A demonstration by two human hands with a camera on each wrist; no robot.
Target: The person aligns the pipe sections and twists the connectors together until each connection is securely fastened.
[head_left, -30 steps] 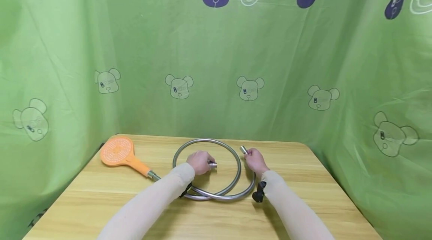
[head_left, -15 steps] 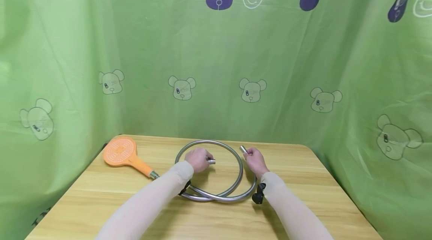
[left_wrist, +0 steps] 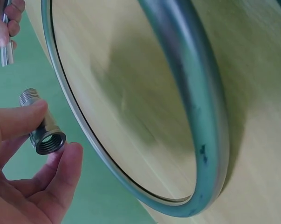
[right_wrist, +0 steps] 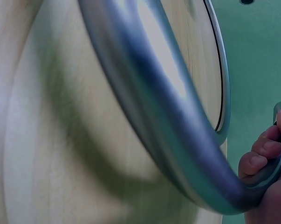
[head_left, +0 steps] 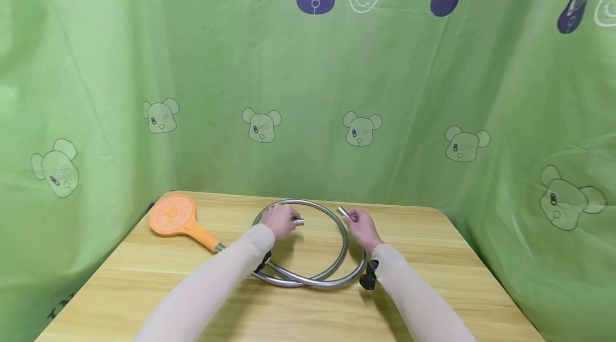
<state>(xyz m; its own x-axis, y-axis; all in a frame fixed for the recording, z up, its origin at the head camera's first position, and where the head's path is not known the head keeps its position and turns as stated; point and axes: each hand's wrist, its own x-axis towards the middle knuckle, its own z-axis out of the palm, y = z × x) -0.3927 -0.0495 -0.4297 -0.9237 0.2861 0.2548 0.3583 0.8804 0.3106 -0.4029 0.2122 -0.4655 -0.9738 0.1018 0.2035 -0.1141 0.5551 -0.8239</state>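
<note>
My left hand [head_left: 280,220] pinches a short metal threaded connector [left_wrist: 48,127] between thumb and fingers. In the left wrist view one end has outside threads, and the other is an open socket threaded inside. To the right, my right hand [head_left: 363,228] grips a silver shower hose [head_left: 332,281] near its free end. A smooth metal end fitting [head_left: 342,211] sticks out past the fingers, pointing up and left. The two metal pieces are apart. From the right hand the hose loops over the table to an orange shower head [head_left: 172,215] at the left; my left forearm covers part of it.
The wooden table [head_left: 409,299] bears the hose loop and the shower head, which lies near the far left corner. A green patterned curtain [head_left: 308,160] stands behind the table and along both sides. Black wrist cameras [head_left: 369,275] are strapped under the sleeves.
My left hand has moved a little farther back with the connector. The right hand has brought the hose end slightly left. The head view has shifted slightly; the shower head lies as before.
</note>
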